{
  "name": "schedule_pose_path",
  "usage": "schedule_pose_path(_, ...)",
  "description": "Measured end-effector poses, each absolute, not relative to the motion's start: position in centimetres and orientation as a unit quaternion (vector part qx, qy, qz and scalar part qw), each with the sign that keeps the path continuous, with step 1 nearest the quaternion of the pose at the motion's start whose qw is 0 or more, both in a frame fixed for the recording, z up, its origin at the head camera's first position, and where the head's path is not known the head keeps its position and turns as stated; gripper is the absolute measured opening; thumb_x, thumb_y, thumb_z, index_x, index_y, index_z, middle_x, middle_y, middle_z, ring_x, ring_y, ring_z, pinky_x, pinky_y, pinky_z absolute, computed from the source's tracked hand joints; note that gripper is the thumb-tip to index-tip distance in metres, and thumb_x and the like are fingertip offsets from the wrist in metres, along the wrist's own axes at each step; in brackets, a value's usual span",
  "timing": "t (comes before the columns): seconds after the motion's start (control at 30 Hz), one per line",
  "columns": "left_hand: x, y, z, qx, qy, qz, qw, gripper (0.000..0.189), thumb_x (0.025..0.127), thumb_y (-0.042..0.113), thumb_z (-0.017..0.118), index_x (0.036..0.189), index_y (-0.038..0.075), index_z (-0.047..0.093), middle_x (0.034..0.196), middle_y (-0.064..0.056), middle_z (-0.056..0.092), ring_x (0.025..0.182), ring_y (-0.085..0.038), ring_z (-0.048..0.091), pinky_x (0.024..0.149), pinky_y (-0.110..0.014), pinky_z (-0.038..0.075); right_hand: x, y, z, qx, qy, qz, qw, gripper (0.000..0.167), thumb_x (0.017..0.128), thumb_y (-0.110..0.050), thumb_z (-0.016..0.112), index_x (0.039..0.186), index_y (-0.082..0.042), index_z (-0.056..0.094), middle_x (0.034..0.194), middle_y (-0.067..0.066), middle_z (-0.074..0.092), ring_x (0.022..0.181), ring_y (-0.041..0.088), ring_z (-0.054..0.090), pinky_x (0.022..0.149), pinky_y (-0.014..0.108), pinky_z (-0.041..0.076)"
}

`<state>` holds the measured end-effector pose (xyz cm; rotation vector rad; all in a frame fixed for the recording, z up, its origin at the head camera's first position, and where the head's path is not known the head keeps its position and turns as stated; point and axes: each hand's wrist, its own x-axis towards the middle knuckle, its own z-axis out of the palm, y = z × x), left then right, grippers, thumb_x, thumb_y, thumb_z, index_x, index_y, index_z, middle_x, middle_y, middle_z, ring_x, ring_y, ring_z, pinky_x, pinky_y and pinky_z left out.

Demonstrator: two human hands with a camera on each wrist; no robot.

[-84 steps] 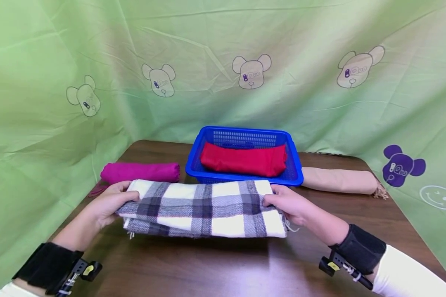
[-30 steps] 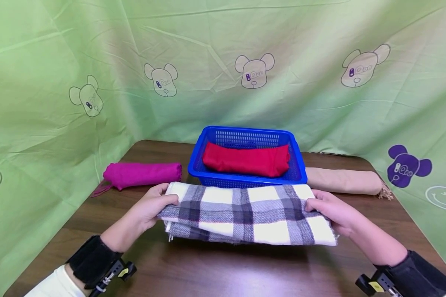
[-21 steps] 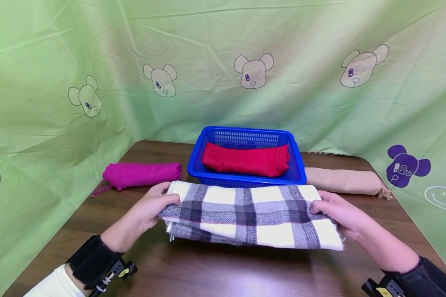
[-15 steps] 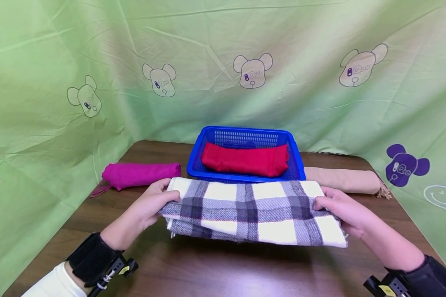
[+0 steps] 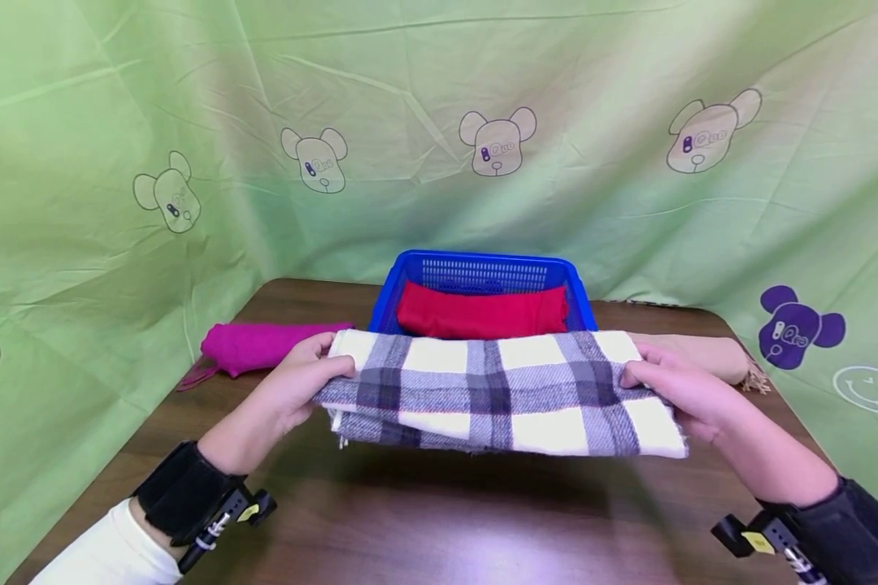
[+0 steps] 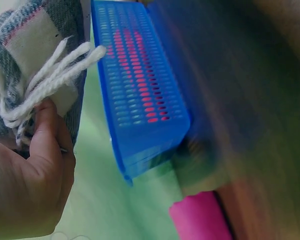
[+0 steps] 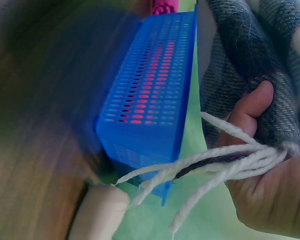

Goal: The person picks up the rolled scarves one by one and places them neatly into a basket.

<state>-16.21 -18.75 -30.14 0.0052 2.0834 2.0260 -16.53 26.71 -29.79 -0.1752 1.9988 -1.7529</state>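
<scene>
A folded grey-and-white plaid scarf is held up level above the table, in front of a blue plastic basket. My left hand grips its left end, thumb on top. At the other end my right hand grips it the same way. White fringe strands hang by the left hand in the left wrist view, and more fringe dangles in the right wrist view. Inside the basket lies a folded red cloth, its lower part hidden behind the plaid scarf.
A rolled magenta scarf lies left of the basket. To the right is a rolled beige scarf with fringe, partly covered by the right hand. The brown wooden table ends at a green printed curtain.
Both hands first carried the plaid scarf rightward, then raised it toward the basket. It now covers the basket's front rim, which showed earlier. Both grips have stayed on it.
</scene>
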Motion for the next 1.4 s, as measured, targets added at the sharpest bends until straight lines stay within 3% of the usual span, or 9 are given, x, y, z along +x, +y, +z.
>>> schedule_pose_path(0.7, -17.4, -19.2, -29.4, 0.004, 0.679, 0.726, 0.110, 0.027, 0.081, -0.004, 0.054, 0.107, 0.001, 0.048, 0.082, -0.003, 0.064, 0.068, -0.014, 0.065, 0.062, -0.026, 0.058, -17.6, 25.6, -28.6, -0.018, 0.756, -0.625, 0.193, 0.021, 0.090, -0.002, 0.048, 0.111, -0.007, 0.046, 0.090, 0.001, 0.066, 0.073, 0.016, 0.067, 0.061, 0.029, 0.057)
schedule_pose_path(1.07, -19.7, -19.1, -28.7, 0.016, 0.676, 0.729, 0.105, 0.031, 0.083, -0.005, 0.053, 0.113, -0.003, 0.046, 0.080, -0.003, 0.064, 0.069, -0.012, 0.064, 0.062, -0.023, 0.056, -19.0, 25.3, -28.2, 0.001, 0.759, -0.626, 0.180, 0.023, 0.090, -0.005, 0.050, 0.113, -0.008, 0.047, 0.087, 0.000, 0.065, 0.071, 0.014, 0.065, 0.061, 0.028, 0.057)
schedule_pose_path(1.27, -20.6, -18.7, -28.8, 0.004, 0.680, 0.726, 0.099, 0.033, 0.084, -0.004, 0.052, 0.116, -0.002, 0.046, 0.081, -0.002, 0.062, 0.068, -0.010, 0.063, 0.061, -0.022, 0.056, -19.6, 25.3, -28.4, -0.003, 0.768, -0.621, 0.158, 0.013, 0.090, -0.005, 0.051, 0.102, -0.010, 0.051, 0.083, -0.001, 0.062, 0.068, 0.011, 0.063, 0.060, 0.025, 0.056)
schedule_pose_path(1.4, -20.5, -18.6, -28.7, -0.007, 0.687, 0.721, 0.092, 0.031, 0.084, -0.004, 0.052, 0.114, -0.001, 0.047, 0.080, -0.002, 0.062, 0.066, -0.011, 0.063, 0.059, -0.022, 0.056, -19.6, 25.2, -28.4, -0.010, 0.764, -0.626, 0.156, 0.014, 0.091, -0.005, 0.050, 0.104, -0.009, 0.050, 0.084, -0.002, 0.062, 0.068, 0.011, 0.063, 0.060, 0.025, 0.056)
